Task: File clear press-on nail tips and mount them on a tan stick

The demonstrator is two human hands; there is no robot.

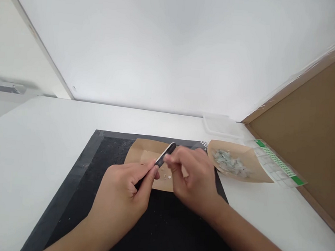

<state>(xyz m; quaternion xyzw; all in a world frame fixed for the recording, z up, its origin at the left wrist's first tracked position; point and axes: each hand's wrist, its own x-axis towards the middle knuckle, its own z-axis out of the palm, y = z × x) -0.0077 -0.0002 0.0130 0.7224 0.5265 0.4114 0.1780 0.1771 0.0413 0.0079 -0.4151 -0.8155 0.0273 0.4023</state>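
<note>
In the head view, the left hand has its thumb and index finger pressed together on a slim black strip with a pale edge. The strip is tilted, its upper end pointing away from the person and to the right, and it is held above a brown paper sheet. The right hand is beside the strip, with fingers bent and the fingertips close to its upper part; they are blurred, so I cannot tell if they grip it or hold some small thing. On the paper below lie a few small pale fragments. This paper rests on a black mat, which is on a white table. To the right, a second brown paper sheet carries a heap of translucent pieces. Just beside it is a clear plastic organizer with a green and white label. Farther back is a clear plastic tray, and at the right side stands a brown panel.
</note>
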